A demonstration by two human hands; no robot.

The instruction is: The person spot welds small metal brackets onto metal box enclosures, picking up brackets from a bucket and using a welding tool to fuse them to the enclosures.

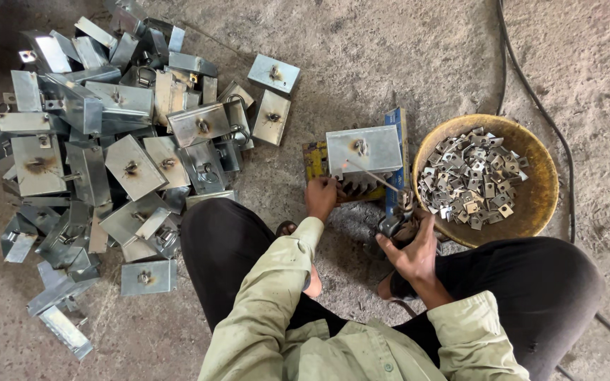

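On dusty concrete floor (404, 63) left of the yellow bowl (541, 190), we see a grey box plate (363, 149), weld-marked; left hand (321, 197) grip clamped on it, right hand (412, 252) clamped on a rod holder (397, 219).

Heap of grey metal boxes (107, 148) on concrete floor (390, 56), left of centre; several show dark weld marks. Two boxes (273, 95) lie apart at heap's right edge. Black cable (531, 92) crosses floor, upper right.
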